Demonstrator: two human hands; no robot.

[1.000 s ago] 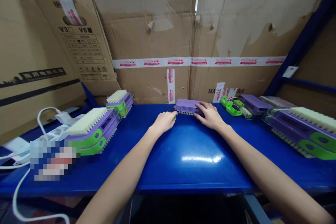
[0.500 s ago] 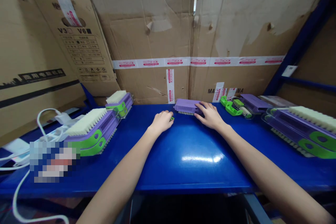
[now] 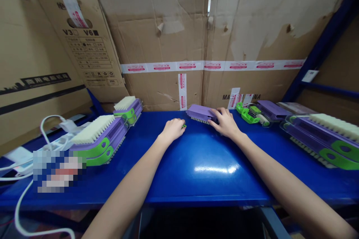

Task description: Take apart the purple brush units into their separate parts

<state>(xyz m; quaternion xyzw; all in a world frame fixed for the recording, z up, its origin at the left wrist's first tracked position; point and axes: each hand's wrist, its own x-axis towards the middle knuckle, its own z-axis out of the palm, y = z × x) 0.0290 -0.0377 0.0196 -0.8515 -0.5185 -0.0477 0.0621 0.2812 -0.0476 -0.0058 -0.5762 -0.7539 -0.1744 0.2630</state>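
At the back middle of the blue shelf, a purple brush (image 3: pixel 198 112) lies bristles down, with a slotted top. My right hand (image 3: pixel 225 122) grips its right end, thumb at the near side and fingers over the top. To its left, my left hand (image 3: pixel 174 129) is curled closed low over the shelf. A small green piece (image 3: pixel 184 126) pokes out by its fingertips; most of it is hidden, so its kind is unclear. The two hands are apart, and the left one does not touch the brush.
Purple-and-green brushes are stacked at left (image 3: pixel 98 138) and right (image 3: pixel 322 138). Right of my right hand lie green parts with a circuit board (image 3: pixel 254 111) and a purple shell (image 3: pixel 273 110). White cables and a power strip (image 3: pixel 57 143) sit at left. Cardboard (image 3: pixel 165 44) walls the back.
The brush has turned slightly, its right end coming nearer to me, with my right hand still on it. My left hand stays almost where it was.
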